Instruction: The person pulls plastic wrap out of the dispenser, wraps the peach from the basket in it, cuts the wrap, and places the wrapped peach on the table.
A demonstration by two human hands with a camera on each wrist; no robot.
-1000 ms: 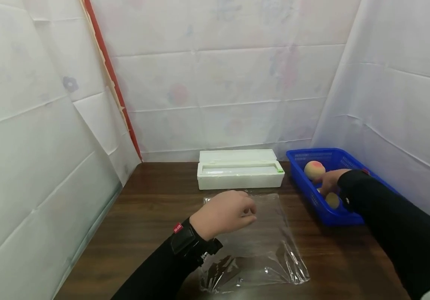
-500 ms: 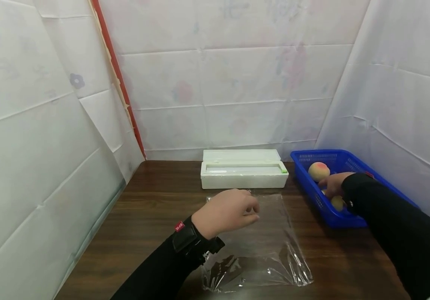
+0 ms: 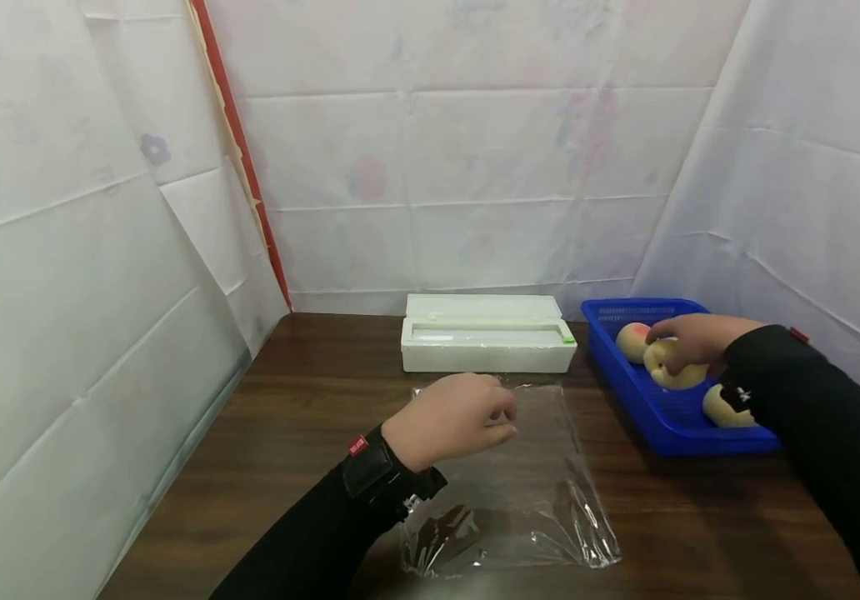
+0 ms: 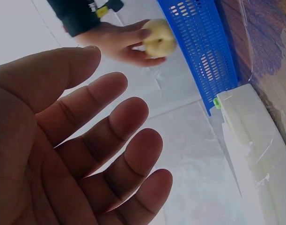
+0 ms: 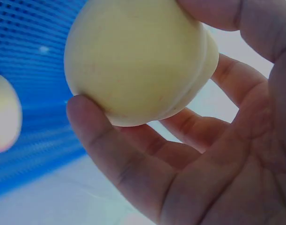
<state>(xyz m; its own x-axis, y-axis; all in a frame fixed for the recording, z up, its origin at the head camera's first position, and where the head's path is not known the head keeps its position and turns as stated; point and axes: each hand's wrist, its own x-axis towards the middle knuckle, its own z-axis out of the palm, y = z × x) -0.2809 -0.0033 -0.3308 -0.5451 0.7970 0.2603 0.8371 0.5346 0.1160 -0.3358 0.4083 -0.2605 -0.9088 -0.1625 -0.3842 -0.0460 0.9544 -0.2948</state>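
My right hand (image 3: 700, 340) grips a pale yellow peach (image 3: 668, 367) and holds it up over the blue basket (image 3: 643, 412). Seen from the right wrist, thumb and fingers curl round the peach (image 5: 138, 61). Two more peaches sit in the basket: a pink-tinged peach (image 3: 632, 342) at the far left and a yellowish peach (image 3: 724, 408) near the front, partly behind the sleeve. My left hand (image 3: 448, 421) hovers above a clear plastic sheet or bag (image 3: 527, 483) on the table. In the left wrist view its fingers (image 4: 128, 117) are loosely bent and hold nothing.
A white box (image 3: 488, 358) with its lid raised stands at the back of the dark wooden table (image 3: 310, 392), left of the basket. White sheeting (image 3: 437, 167) encloses the table at the back and both sides.
My right hand has lifted a peach from the basket, rising slightly and to the right. The front peach in the basket shows farther right. The left hand stays nearly still.
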